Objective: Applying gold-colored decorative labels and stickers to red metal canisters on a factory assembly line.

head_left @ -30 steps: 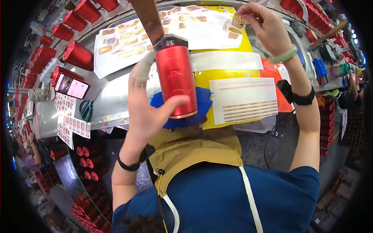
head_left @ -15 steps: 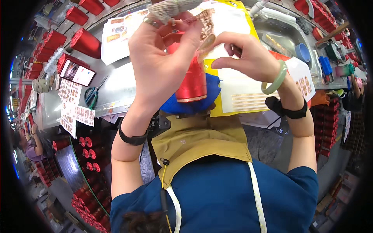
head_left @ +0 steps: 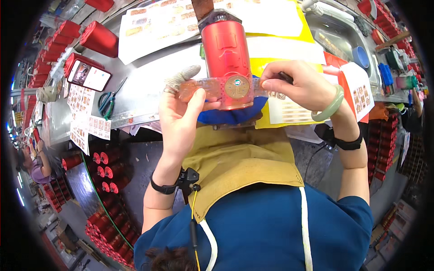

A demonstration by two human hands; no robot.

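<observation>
Gold-patterned strip (head_left: 237,87) between closely pinched fingers (head_left: 271,84)

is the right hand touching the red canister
Apart: the head view shows a gap between the right hand and the side of the red canister, bridged by the decal strip.

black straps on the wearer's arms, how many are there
2: one strap around the left wrist, behind the left hand; another strap around the right arm, on the elbow side of the green bangle. Others could be hidden under clothing.
</observation>
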